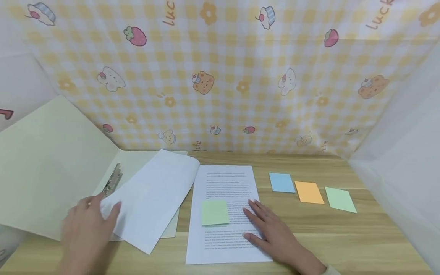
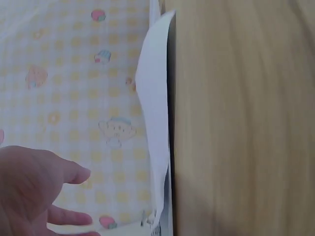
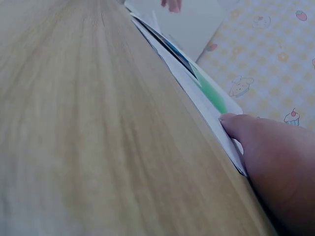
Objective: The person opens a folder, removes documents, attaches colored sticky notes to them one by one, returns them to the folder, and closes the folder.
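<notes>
An open cream folder lies at the left with its cover raised and a metal clip along the spine. White paper lies askew over its inner side, its right edge curling up. My left hand, slightly blurred, hovers near the clip and the paper's lower left corner; in the left wrist view its thumb and fingers are apart with nothing between them. On a printed sheet in the middle sits a green sticky note. My right hand rests on the sheet's right edge, fingers spread.
To the right, a blue sticky note, an orange sticky note and a second green sticky note lie in a row on the wooden table. A yellow checked cloth hangs behind the table's back edge.
</notes>
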The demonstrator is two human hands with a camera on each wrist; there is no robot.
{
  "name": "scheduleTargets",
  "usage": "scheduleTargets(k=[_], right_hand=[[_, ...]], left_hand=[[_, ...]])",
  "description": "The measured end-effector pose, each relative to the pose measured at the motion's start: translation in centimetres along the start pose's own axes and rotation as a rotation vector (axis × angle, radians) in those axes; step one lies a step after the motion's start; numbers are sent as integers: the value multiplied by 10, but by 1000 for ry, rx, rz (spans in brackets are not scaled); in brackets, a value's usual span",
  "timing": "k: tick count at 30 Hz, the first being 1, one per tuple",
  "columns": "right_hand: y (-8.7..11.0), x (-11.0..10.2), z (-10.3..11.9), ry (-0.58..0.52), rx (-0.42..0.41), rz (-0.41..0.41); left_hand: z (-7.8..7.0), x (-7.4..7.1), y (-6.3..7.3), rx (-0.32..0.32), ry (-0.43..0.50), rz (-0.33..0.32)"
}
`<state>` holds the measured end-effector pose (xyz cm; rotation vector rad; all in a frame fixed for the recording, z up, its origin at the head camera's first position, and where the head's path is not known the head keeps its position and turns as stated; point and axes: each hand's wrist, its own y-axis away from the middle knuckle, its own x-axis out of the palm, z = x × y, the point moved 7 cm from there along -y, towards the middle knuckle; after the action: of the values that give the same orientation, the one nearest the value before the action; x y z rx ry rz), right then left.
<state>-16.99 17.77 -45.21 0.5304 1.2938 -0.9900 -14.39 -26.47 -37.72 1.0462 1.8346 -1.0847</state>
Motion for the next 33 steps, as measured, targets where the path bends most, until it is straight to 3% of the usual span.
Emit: scheduleTargets(k=[5,9,13,18,25,33], right_hand=[[0,-1,1,-6,0,-3],[-1,-1,2,-3,-8,-8],[-1,-2,3,2,-16,-17],[0,-2,3,0,-15,-20],[-1,-3,3,-4,-12,-11],[0,-3,2,-7,-9,-6]], left_hand=[[37,7,-7,-169,-13,201],[56,17,-14,-203,8,361],[66,23,-18,-188,86,445],[70,24,-21,-183,193,426],[71,23,-16,-294,445,385],[62,7,-6,-285,672,204]])
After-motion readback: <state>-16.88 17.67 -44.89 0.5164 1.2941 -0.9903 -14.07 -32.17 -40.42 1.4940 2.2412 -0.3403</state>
